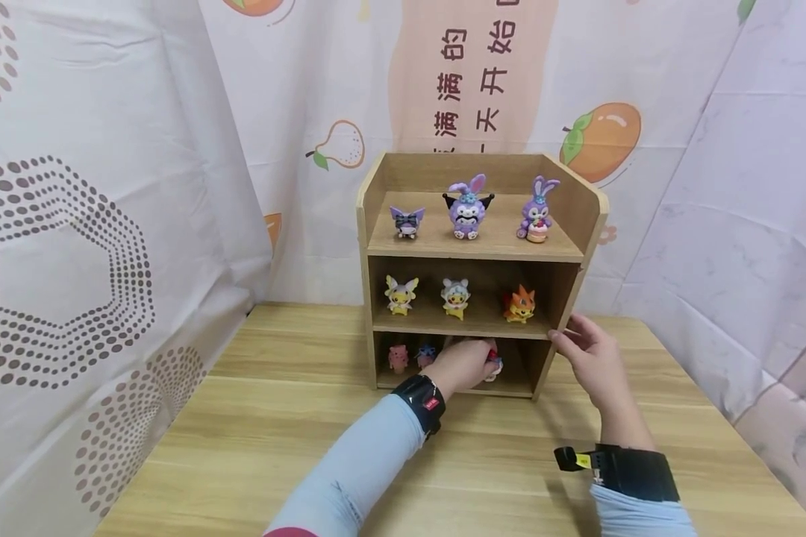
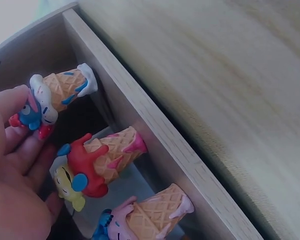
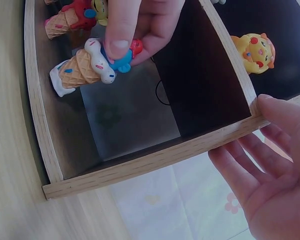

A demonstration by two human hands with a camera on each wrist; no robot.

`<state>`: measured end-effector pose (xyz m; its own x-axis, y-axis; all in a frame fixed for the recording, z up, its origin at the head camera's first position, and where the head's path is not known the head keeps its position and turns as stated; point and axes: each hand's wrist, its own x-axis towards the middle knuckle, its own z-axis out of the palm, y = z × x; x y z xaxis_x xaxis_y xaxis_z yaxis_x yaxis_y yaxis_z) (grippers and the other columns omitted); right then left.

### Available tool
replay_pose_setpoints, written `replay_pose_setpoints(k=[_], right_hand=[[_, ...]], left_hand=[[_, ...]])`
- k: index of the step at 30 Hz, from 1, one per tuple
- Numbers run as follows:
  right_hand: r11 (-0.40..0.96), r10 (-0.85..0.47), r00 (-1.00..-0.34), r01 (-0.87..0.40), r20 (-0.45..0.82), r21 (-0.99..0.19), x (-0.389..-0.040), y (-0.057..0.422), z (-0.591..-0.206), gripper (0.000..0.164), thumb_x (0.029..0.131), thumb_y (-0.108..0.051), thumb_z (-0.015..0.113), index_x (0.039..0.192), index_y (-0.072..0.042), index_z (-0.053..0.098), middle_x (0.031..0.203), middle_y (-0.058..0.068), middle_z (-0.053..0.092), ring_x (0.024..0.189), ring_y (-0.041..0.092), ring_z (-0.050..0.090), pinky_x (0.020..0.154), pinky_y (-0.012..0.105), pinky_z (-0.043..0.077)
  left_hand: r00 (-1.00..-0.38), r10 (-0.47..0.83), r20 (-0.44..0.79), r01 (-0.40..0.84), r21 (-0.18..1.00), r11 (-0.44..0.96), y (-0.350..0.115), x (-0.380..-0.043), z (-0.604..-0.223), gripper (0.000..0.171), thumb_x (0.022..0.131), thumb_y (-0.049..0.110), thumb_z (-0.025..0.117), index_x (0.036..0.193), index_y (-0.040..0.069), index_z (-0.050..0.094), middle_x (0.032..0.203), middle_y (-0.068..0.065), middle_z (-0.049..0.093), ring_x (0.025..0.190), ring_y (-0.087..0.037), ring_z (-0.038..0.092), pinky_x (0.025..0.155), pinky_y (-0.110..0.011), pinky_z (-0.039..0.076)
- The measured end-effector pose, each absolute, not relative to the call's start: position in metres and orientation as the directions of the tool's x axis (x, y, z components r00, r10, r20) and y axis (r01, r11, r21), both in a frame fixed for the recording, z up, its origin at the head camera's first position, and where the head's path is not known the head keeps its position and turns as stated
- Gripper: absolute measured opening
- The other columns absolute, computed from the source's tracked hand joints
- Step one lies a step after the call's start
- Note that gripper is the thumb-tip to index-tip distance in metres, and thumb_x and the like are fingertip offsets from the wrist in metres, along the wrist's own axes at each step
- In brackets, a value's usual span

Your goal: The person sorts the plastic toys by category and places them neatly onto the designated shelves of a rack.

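My left hand reaches into the bottom compartment of a three-tier wooden shelf. Its thumb and fingers pinch the upper part of a blue-and-red figurine on a waffle ice-cream cone, whose white-dripped base is at the compartment floor. Beside it, in the left wrist view, stand a red figurine with a yellow head and a pink-and-blue figurine, both on cones. At the shelf's right side, my right hand grips the panel, thumb at the front edge and fingers along the outside.
Three purple figurines, one a rabbit with a cake, stand on the top tier. The middle tier bears three more, including an orange one. A pink figurine is at bottom left. Patterned curtains hang behind the wooden table.
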<state>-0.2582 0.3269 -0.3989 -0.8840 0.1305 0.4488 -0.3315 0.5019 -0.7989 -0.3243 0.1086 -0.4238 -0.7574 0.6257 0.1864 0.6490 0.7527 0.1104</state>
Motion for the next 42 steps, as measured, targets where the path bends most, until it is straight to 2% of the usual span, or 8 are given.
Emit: replay_pose_setpoints(k=[7, 14, 20, 25, 32, 39, 42], right_hand=[[0.480, 0.132, -0.888, -0.331, 0.440, -0.813, -0.261, 0.326, -0.398, 0.053, 0.093, -0.027, 0.064, 0.138, -0.005, 0.047, 0.125, 0.016, 0.056, 0.112, 0.025, 0.053, 0.077, 0.010, 0.047], [0.474, 0.130, -0.887, -0.337, 0.443, -0.814, -0.263, 0.324, -0.400, 0.053, 0.093, -0.026, 0.064, 0.138, -0.004, 0.047, 0.125, 0.017, 0.056, 0.111, 0.024, 0.054, 0.077, 0.010, 0.048], [0.461, 0.121, -0.882, -0.357, 0.456, -0.813, -0.259, 0.327, -0.400, 0.051, 0.094, -0.022, 0.064, 0.138, -0.003, 0.046, 0.125, 0.020, 0.055, 0.109, 0.017, 0.055, 0.078, 0.011, 0.048], [0.455, 0.143, -0.878, -0.352, 0.457, -0.818, -0.258, 0.330, -0.398, 0.048, 0.093, -0.022, 0.064, 0.136, -0.005, 0.049, 0.123, 0.016, 0.057, 0.108, 0.013, 0.056, 0.077, 0.011, 0.048], [0.470, 0.140, -0.885, -0.336, 0.445, -0.816, -0.257, 0.330, -0.400, 0.050, 0.093, -0.025, 0.064, 0.136, -0.005, 0.048, 0.123, 0.016, 0.057, 0.110, 0.019, 0.055, 0.077, 0.011, 0.048], [0.475, 0.142, -0.885, -0.332, 0.443, -0.815, -0.256, 0.330, -0.399, 0.052, 0.093, -0.026, 0.065, 0.138, -0.005, 0.047, 0.124, 0.017, 0.056, 0.110, 0.017, 0.055, 0.078, 0.010, 0.047], [0.469, 0.145, -0.884, -0.334, 0.444, -0.818, -0.257, 0.330, -0.398, 0.052, 0.093, -0.026, 0.065, 0.137, -0.005, 0.048, 0.124, 0.017, 0.057, 0.109, 0.015, 0.055, 0.078, 0.011, 0.048]], left_hand=[[-0.791, 0.604, 0.099, 0.610, 0.201, 0.767, 0.108, -0.328, -0.417, 0.021, 0.097, 0.040, 0.055, 0.107, 0.023, 0.063, 0.082, 0.013, 0.056, 0.073, -0.003, 0.051, 0.075, -0.023, 0.044], [-0.814, 0.579, 0.033, 0.569, 0.243, 0.786, 0.108, -0.330, -0.416, 0.019, 0.099, 0.037, 0.053, 0.101, 0.020, 0.062, 0.086, 0.009, 0.056, 0.073, -0.006, 0.051, 0.067, -0.020, 0.043], [-0.822, 0.568, 0.042, 0.561, 0.226, 0.796, 0.114, -0.330, -0.415, 0.019, 0.099, 0.037, 0.053, 0.092, 0.021, 0.061, 0.093, 0.008, 0.058, 0.074, -0.007, 0.051, 0.069, -0.020, 0.044], [-0.822, 0.566, 0.065, 0.565, 0.218, 0.796, 0.119, -0.329, -0.412, 0.019, 0.099, 0.038, 0.053, 0.093, 0.022, 0.062, 0.102, 0.007, 0.060, 0.077, -0.006, 0.052, 0.074, -0.022, 0.046], [-0.841, 0.537, 0.064, 0.536, 0.227, 0.813, 0.121, -0.328, -0.415, 0.027, 0.098, 0.040, 0.053, 0.117, 0.024, 0.061, 0.123, 0.009, 0.053, 0.086, -0.004, 0.050, 0.080, -0.021, 0.045], [-0.837, 0.546, 0.042, 0.538, 0.248, 0.806, 0.120, -0.327, -0.412, 0.023, 0.098, 0.040, 0.053, 0.109, 0.022, 0.062, 0.114, 0.007, 0.055, 0.080, -0.007, 0.051, 0.074, -0.022, 0.045], [-0.831, 0.553, 0.057, 0.548, 0.253, 0.798, 0.120, -0.329, -0.412, 0.026, 0.097, 0.041, 0.054, 0.114, 0.022, 0.061, 0.116, 0.007, 0.054, 0.082, -0.006, 0.050, 0.075, -0.020, 0.044]])
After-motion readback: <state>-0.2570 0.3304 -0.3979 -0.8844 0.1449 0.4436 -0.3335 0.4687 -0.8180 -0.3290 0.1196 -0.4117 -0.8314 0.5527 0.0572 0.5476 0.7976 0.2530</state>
